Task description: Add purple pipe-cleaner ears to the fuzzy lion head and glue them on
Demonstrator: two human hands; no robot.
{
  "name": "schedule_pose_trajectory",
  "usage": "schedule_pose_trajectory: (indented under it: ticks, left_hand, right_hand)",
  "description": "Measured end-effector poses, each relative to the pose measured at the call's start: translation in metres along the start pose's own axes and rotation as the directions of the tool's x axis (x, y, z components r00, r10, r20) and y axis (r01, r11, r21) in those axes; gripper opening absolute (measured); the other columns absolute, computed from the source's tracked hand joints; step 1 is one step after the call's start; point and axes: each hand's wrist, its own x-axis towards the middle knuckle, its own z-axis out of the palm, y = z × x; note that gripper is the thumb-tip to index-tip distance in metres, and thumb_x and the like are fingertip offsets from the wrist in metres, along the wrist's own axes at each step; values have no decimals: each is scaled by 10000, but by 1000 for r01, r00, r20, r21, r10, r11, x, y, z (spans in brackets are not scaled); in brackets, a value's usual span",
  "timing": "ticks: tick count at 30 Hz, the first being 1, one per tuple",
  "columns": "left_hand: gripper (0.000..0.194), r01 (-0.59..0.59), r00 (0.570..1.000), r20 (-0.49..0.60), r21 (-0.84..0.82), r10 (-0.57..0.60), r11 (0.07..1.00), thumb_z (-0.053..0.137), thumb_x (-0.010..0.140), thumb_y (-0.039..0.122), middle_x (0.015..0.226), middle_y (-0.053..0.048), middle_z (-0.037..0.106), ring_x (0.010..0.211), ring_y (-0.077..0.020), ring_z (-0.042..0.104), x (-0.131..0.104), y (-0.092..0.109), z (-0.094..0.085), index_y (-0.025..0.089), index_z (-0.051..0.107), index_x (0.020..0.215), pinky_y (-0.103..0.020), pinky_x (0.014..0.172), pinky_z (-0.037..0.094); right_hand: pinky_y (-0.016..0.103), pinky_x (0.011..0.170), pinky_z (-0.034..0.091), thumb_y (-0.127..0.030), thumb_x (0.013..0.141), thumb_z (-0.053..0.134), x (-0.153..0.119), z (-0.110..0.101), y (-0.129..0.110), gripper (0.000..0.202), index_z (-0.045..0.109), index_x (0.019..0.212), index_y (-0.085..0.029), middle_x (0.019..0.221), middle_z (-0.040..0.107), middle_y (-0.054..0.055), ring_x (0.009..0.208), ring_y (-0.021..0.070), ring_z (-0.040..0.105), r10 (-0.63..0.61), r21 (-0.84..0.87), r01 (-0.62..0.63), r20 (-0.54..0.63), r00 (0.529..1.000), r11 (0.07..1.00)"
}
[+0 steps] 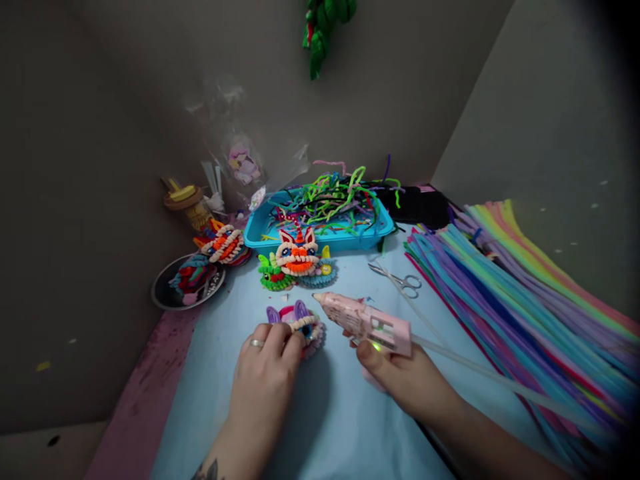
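My right hand [400, 380] grips a pink hot glue gun [357, 317], its nozzle pointing up and left and a green light glowing near my thumb. A clear glue stick [480, 367] sticks out of its back. My left hand [267, 373] has bent fingers closed on a small pipe-cleaner lion head [313, 330] with purple ears and a cream band. These fingers hide much of its front. The nozzle is apart from the lion head, just above and right of it.
Finished pipe-cleaner heads [299, 257] stand before a blue tray [320, 241] of fuzzy scraps. Scissors [400, 280] lie to the right, beside long bundles of coloured pipe cleaners [500, 287]. At left are a metal bowl [163, 293] and a lidded cup [195, 210].
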Motion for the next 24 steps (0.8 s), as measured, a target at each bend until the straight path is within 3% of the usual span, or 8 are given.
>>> schedule_pose_trajectory:
  ticks: [7,16,20,24]
  left_hand:
    - [126,-29,998,49,10,28,1000,589,814,81,846,-71,604,758,-233,502,4,5,-1,177,639,877,-347,633,457]
    - [130,-41,994,100,-13,42,999,669,760,84,847,-72,616,780,-242,522,9,6,-2,176,652,850,-353,651,475]
    - [162,40,997,67,-65,-36,997,624,781,53,844,-74,610,770,-243,519,3,2,2,169,655,888,-349,642,462]
    - [164,176,983,-10,-265,-185,948,527,860,81,826,-60,591,756,-215,511,-6,-3,11,185,653,874,-316,645,434]
  right_hand:
    - [434,955,508,-533,778,631,-2,0,10,468,653,1180,-297,1048,723,47,1089,296,627,5,-41,-8,-83,997,999]
    - [395,1052,422,-524,869,518,-1,0,7,511,560,1277,-221,1281,615,81,1233,262,531,-46,-113,44,-11,999,993]
    - [409,1068,396,-533,873,501,0,-2,2,516,560,1286,-229,1297,602,90,1243,268,519,-58,-126,63,47,997,990]
    - [434,1044,420,-554,855,518,0,-3,2,526,572,1280,-249,1254,634,84,1196,281,558,-44,-123,45,13,999,991]
